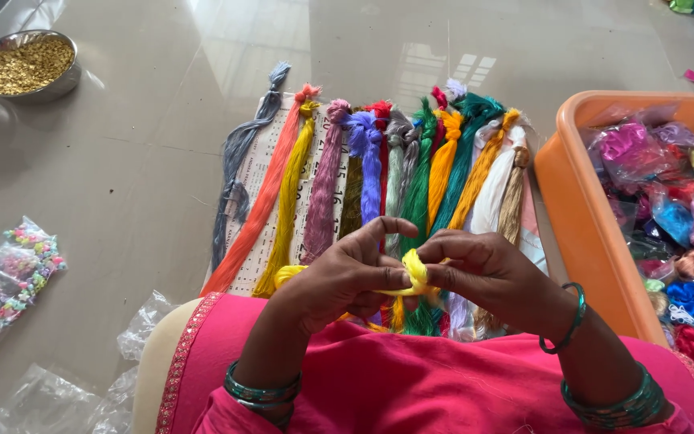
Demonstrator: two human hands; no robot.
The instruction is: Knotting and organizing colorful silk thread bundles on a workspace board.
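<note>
The yellow thread bundle [416,272] sat pinched between left hand [343,277] and right hand [487,269]. Loose strands could have tangled or slipped, I judged, if either pinch slackened.

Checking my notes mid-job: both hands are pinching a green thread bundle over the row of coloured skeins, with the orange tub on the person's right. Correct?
Not quite. The head view shows the left hand and right hand pinching a yellow thread bundle, not green. The rest holds: row of coloured skeins beneath, orange tub on the right.

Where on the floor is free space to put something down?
Bare floor lies between the steel bowl, the bead bags and the grey skein; more lies beyond the skeins' tops. It is crowded where both hands work the yellow thread, and in the orange tub.
</note>
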